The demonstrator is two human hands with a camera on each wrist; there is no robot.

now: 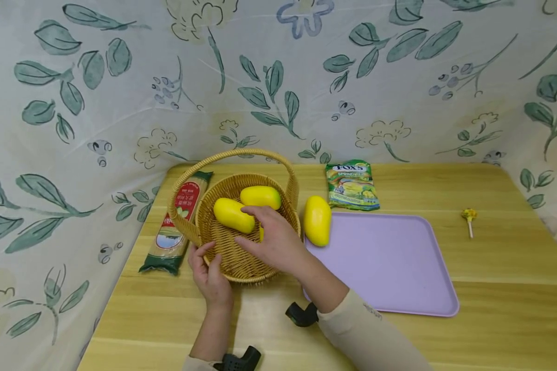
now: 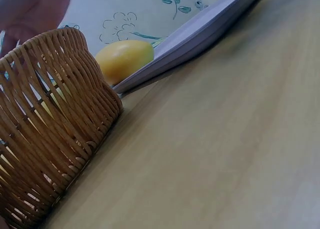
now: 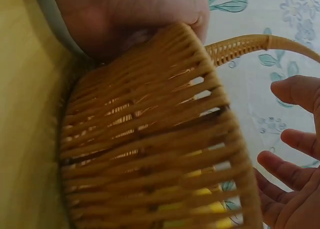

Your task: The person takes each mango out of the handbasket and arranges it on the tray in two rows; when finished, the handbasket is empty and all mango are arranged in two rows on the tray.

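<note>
A wicker basket (image 1: pixel 248 257) with a tall arched handle stands on the table's left half. Inside it lie two yellow mangoes, one mango (image 1: pixel 234 215) in front and another mango (image 1: pixel 261 197) behind; a sliver of more yellow shows under my right hand. My left hand (image 1: pixel 213 281) holds the near left side of the basket, fingers and thumb at its rim. Over the basket's right part hovers my right hand (image 1: pixel 278 239), its fingers spread and nothing between them, as the right wrist view also shows. One mango (image 1: pixel 317 220) lies outside, against the tray's left edge.
The lilac tray (image 1: pixel 385 263) lies right of the basket. Behind it is a green candy bag (image 1: pixel 353 185). A red and green pasta pack (image 1: pixel 178 221) lies along the basket's left side. Far right there is a yellow lollipop (image 1: pixel 469 221). A floral cloth (image 1: pixel 278 46) hangs behind the table.
</note>
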